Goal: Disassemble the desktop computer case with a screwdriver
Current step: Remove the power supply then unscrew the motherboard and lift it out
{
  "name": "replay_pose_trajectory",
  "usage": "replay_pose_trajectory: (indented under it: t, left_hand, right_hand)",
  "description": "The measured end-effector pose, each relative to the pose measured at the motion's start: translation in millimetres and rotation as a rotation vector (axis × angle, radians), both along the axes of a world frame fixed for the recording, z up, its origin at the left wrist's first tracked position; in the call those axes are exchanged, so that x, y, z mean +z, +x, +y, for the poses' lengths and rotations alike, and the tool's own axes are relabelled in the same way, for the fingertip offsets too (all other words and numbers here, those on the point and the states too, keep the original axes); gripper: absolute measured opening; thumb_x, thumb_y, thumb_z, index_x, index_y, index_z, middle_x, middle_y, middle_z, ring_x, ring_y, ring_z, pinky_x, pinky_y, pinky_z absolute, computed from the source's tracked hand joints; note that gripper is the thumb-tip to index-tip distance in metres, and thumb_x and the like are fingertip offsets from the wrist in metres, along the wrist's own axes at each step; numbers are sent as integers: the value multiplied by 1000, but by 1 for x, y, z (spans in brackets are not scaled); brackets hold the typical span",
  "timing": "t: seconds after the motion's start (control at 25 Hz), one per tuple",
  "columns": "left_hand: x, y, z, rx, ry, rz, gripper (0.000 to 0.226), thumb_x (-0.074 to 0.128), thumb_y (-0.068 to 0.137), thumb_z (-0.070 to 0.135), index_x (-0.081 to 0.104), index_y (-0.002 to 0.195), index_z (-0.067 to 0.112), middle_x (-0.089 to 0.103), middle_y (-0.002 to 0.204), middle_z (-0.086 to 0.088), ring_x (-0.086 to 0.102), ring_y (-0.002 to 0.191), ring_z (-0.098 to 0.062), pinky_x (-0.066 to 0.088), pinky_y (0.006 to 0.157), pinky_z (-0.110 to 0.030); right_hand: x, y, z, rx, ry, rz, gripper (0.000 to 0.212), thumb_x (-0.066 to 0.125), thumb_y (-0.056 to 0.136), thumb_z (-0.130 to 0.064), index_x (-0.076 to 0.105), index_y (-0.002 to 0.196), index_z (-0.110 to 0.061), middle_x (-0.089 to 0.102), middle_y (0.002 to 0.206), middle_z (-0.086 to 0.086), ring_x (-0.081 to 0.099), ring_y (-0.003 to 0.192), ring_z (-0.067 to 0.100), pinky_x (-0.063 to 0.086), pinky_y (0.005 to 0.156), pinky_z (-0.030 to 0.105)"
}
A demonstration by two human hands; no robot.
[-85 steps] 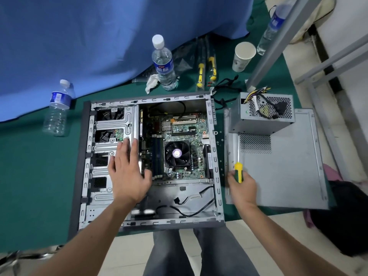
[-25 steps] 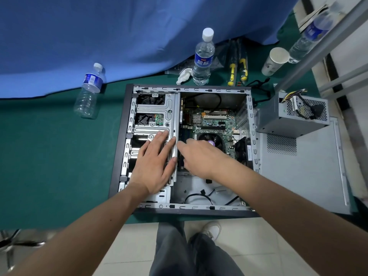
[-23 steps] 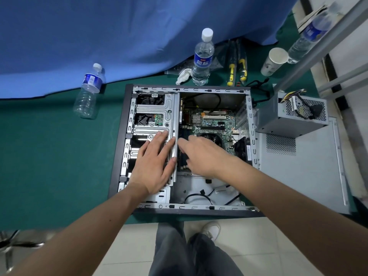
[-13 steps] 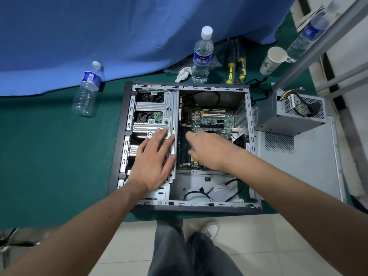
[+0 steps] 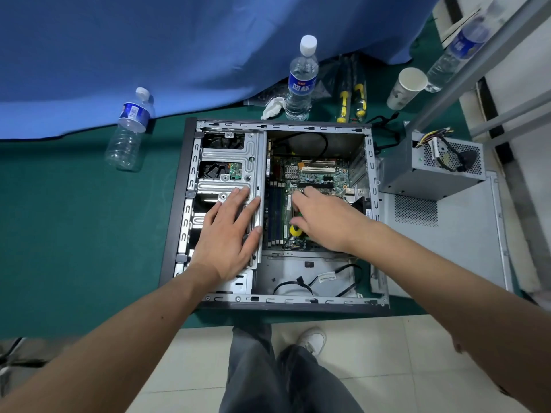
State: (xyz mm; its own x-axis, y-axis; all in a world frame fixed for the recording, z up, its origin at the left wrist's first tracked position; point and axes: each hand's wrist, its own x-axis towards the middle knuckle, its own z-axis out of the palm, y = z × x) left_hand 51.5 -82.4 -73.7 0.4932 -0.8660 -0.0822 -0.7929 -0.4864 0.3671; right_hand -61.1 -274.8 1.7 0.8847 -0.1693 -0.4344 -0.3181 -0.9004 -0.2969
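Since a moment ago the right hand (image 5: 323,220) has slid toward the far side of the motherboard (image 5: 316,177), and the yellow butt of the screwdriver (image 5: 295,231) now shows beneath its curled fingers, which grip the handle. Nearest, the left hand (image 5: 228,234) lies flat with fingers spread on the metal drive cage (image 5: 229,162), holding nothing. Both hands are inside the open computer case (image 5: 269,302), lying on its side on the green table (image 5: 74,234). Right of it sits the removed power supply (image 5: 432,171) on the side panel (image 5: 447,248). Farther off stand a water bottle (image 5: 301,81), a paper cup (image 5: 407,87) and spare screwdrivers (image 5: 351,96).
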Motion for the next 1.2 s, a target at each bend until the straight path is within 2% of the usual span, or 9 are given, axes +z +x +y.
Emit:
replay_pose_trajectory:
  t: [0.04,0.16,0.32,0.44,0.56,0.64,0.76,0.88,1.2]
  left_hand:
    - [0,0,0,0,1,1,59,23,102,49,27,155,22,14,164,1,4,151,-13,9,122,-42]
    - [0,0,0,-2,6,-1,59,23,103,49,26,155,22,12,164,2,3,151,-12,9,122,-43]
    - [0,0,1,-1,3,2,59,24,103,50,27,155,22,12,164,2,3,151,-12,9,122,-43]
    - [0,-1,1,0,0,2,59,23,102,50,28,154,22,13,164,3,3,151,-11,9,122,-42]
    - [0,0,1,5,-11,4,59,25,102,49,30,154,21,14,163,3,4,151,-11,8,122,-41]
    - [0,-1,1,5,-9,-3,59,25,102,49,30,154,22,14,163,3,4,151,-11,8,122,-41]
    - [-1,0,1,3,-3,-12,59,24,102,49,29,154,22,13,164,3,4,151,-11,8,122,-41]
    - [-1,0,1,0,-10,-11,59,23,102,50,30,154,21,15,163,2,5,151,-12,9,121,-42]
    - [-3,0,1,-4,-16,-28,59,25,102,49,31,153,20,16,163,2,6,151,-12,8,121,-39]
  right_hand:
    - [0,-3,-2,25,66,-34,13,52,99,-23,43,107,-19,42,104,0,49,97,26,46,80,39]
    - [-2,-12,-1,8,155,-74,35,60,85,-2,44,106,-26,42,107,-6,35,102,17,42,83,33]
    - [-7,-19,4,-64,-54,-76,29,43,102,-42,43,116,-16,39,108,3,52,82,23,52,67,39]
    - [-12,-24,-1,-90,-17,-110,19,44,102,-27,45,118,-15,46,114,5,52,90,23,51,74,39]
    - [-14,-33,-3,-157,155,-138,38,58,85,-4,48,117,-23,41,113,-4,32,107,14,41,84,31]
    - [-13,-37,1,-203,204,-152,35,61,86,-10,48,115,-23,39,114,-5,31,109,12,40,87,29]
    - [-15,-36,8,-136,29,-153,27,53,98,-35,47,117,-18,41,112,2,44,98,19,49,79,36]
    - [-15,-31,6,-83,-10,-163,22,50,101,-28,45,117,-14,43,106,5,51,85,24,51,70,42]
    - [-11,-26,6,89,58,-182,27,60,95,-23,46,118,-18,47,111,1,43,103,18,47,84,35]
